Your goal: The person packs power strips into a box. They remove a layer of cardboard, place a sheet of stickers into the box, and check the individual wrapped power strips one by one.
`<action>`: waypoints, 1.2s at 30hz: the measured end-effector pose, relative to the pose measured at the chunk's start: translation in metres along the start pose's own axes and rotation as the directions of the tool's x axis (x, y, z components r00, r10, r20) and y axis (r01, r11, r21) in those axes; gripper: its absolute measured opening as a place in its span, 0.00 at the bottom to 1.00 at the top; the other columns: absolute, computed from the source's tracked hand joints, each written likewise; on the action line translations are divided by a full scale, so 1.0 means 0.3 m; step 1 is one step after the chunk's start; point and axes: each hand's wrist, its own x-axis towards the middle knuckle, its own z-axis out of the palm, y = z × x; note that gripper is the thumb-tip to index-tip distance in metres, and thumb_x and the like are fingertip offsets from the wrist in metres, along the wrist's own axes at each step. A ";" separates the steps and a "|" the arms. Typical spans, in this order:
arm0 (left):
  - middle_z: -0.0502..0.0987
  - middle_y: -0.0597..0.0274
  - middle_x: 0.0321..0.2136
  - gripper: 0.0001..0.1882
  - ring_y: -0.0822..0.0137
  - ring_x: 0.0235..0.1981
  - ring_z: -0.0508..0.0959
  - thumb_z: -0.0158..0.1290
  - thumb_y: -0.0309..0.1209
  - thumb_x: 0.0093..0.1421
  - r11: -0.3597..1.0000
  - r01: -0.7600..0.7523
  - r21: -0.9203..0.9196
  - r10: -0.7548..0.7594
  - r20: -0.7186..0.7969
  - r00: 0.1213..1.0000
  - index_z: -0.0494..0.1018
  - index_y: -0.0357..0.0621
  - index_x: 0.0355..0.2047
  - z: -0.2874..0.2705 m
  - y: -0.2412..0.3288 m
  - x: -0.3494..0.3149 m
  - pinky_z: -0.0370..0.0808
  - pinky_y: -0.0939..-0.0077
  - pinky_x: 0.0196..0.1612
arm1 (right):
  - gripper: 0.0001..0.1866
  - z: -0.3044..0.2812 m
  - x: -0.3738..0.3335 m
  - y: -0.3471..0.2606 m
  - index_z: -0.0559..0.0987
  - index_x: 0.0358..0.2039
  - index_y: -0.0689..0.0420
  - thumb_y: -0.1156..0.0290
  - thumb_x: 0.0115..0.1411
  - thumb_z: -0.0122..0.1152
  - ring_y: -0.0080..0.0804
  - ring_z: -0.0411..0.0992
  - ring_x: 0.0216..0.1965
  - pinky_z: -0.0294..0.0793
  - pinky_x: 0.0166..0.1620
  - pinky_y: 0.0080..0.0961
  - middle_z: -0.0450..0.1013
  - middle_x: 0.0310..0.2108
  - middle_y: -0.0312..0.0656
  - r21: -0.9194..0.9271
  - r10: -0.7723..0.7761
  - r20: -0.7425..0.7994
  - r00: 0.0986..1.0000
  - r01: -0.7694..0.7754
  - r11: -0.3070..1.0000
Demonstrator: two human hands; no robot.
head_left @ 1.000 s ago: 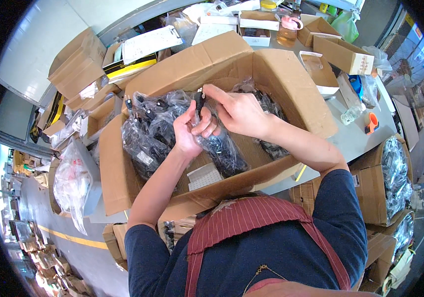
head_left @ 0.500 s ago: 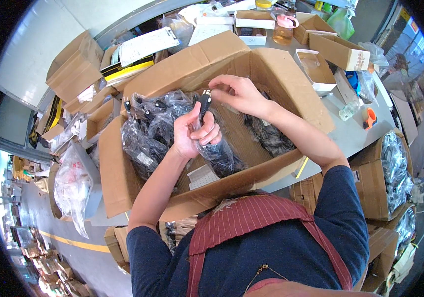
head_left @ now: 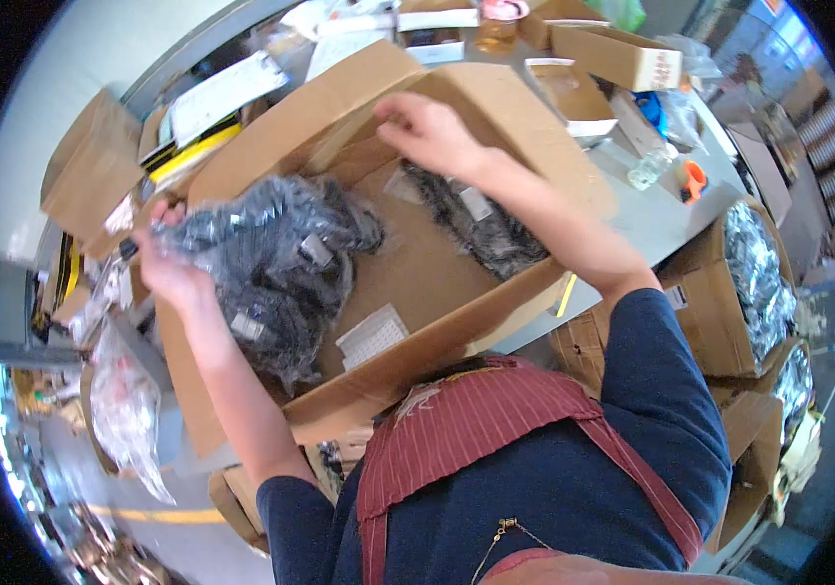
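My left hand is at the left wall of a large cardboard box, closed on a plastic-bagged black power cord. The cord's plug sticks out past the fingers; its bag merges with the pile. Beside this hand, several bagged black cords fill the box's left side. My right hand hovers over the far part of the box, fingers loosely bent, nothing visible in them. Below it more bagged cords lie along the right side. A white printed sheet rests on the box bottom.
Behind the box are a clipboard with papers, small open cartons and a jar with a pink lid. An orange tape dispenser sits on the grey table at right. Cartons of bagged goods stand right of me.
My left hand has carried the bagged cord from the middle of the box to its left edge. My right hand has moved away from the plug toward the far side. The view has shifted.
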 end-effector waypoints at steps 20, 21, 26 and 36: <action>0.80 0.42 0.42 0.26 0.43 0.46 0.79 0.44 0.50 0.65 -0.615 0.072 0.785 0.063 -0.042 0.997 0.80 0.40 0.41 -0.146 0.055 -0.008 0.75 0.51 0.49 | 0.22 -0.062 0.076 0.086 0.73 0.53 0.58 0.68 0.58 0.63 0.31 0.76 0.37 0.76 0.41 0.26 0.69 0.50 0.48 0.142 0.033 -0.199 0.979 -0.005 0.990; 0.81 0.43 0.41 0.24 0.44 0.45 0.80 0.45 0.48 0.65 -0.601 0.058 0.797 0.078 -0.014 0.997 0.80 0.40 0.40 -0.039 0.049 -0.047 0.75 0.51 0.47 | 0.23 -0.072 0.073 0.105 0.72 0.54 0.58 0.69 0.58 0.63 0.31 0.75 0.36 0.76 0.40 0.27 0.69 0.49 0.47 0.116 0.002 -0.232 0.973 0.025 0.993; 0.79 0.45 0.30 0.14 0.45 0.34 0.79 0.47 0.37 0.64 -0.404 -0.715 0.571 -0.150 0.730 0.667 0.78 0.42 0.34 0.217 -0.224 -0.216 0.74 0.50 0.38 | 0.23 -0.067 0.056 0.073 0.71 0.53 0.60 0.70 0.57 0.63 0.32 0.75 0.35 0.76 0.40 0.28 0.68 0.49 0.48 0.112 0.012 -0.223 0.975 0.013 0.994; 0.72 0.51 0.52 0.15 0.54 0.59 0.66 0.52 0.35 0.55 -0.196 -0.970 -0.147 -0.452 0.891 -0.043 0.79 0.51 0.42 0.310 -0.954 -0.402 0.67 0.61 0.53 | 0.22 -0.004 0.041 0.065 0.70 0.52 0.60 0.74 0.56 0.61 0.37 0.76 0.34 0.76 0.40 0.33 0.67 0.49 0.51 0.117 0.060 -0.147 0.987 -0.043 0.992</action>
